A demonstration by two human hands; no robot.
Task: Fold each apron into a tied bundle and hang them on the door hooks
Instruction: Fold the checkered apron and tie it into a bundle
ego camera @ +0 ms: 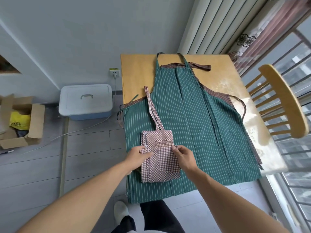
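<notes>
Both hands pinched the folded checked apron (159, 158), left hand (137, 156) at its 9 o'clock edge, right hand (183, 156) at 3 o'clock, atop the green striped apron (202, 123) spread across the worktop (136, 76).

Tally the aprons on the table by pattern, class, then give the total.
Red-and-white checked apron, folded, held by both hands (left hand, right hand): 1
Green striped apron, spread flat: 1
Brown striped apron, only its edges showing beneath the green one: 1
Total: 3
</notes>
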